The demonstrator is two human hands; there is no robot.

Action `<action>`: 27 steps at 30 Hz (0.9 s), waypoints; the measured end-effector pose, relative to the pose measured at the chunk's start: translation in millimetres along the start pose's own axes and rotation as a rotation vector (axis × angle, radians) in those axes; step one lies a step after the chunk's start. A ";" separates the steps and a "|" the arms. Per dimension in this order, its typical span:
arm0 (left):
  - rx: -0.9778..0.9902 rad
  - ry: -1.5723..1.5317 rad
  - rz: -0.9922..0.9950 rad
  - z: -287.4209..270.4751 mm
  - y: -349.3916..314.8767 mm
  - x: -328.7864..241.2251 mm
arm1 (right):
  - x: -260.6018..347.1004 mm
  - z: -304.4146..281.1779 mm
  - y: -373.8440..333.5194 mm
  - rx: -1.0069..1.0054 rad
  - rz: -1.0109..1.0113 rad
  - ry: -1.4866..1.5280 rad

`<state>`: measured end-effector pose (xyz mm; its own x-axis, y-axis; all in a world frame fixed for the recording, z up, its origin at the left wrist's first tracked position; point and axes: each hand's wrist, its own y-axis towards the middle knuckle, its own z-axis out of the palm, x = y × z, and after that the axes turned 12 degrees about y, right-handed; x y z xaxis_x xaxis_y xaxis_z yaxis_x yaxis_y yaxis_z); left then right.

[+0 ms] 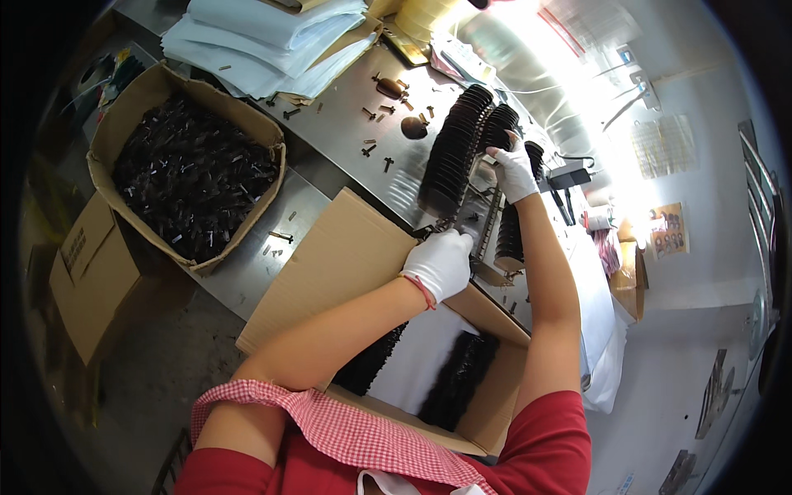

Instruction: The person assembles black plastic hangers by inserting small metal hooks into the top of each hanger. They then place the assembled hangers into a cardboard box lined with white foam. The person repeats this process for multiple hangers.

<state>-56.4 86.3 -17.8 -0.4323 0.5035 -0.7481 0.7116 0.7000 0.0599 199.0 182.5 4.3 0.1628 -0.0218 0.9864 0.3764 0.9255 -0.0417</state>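
Note:
Long rows of thin black discs (456, 148) stand packed on edge along a metal rack (488, 235) on the bench. My left hand (441, 262), in a white glove, is closed at the rack's near end, its fingertips partly hidden. Farther up, my right hand (516, 172), gloved with bare fingertips, grips the middle row of discs (497, 124) between thumb and fingers. Below my forearms sits an open cardboard box (487, 404) with black pieces (458, 379) along both sides and a white sheet (412, 363) between them.
At left, a carton (99, 157) is full of small black parts (194, 169). Loose bolts (369, 150) and a dark round piece (414, 127) lie on the metal bench (330, 136). White paper stacks (264, 41) lie at the back; a bright lamp (569, 66) shines at right.

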 end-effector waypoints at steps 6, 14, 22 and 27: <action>0.082 -0.029 0.036 -11.4 1.0 6.3 | -12.9 33.4 -14.1 0.000 -0.214 -0.538; 0.045 -0.042 0.026 -2.5 6.7 6.4 | 19.7 48.7 1.3 -0.034 -0.818 -1.291; -0.255 -1.129 -0.250 -29.9 11.0 -25.4 | 68.2 77.1 -144.8 -0.112 -0.044 -0.087; -0.398 -0.846 -0.070 -20.5 17.6 -32.1 | 62.0 54.2 -224.1 0.024 0.194 0.152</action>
<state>-41.4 92.8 20.9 0.1905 0.0274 -0.9813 0.3893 0.9155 0.1012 75.3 -5.7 83.5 0.3662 0.1026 0.9249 0.3033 0.9265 -0.2228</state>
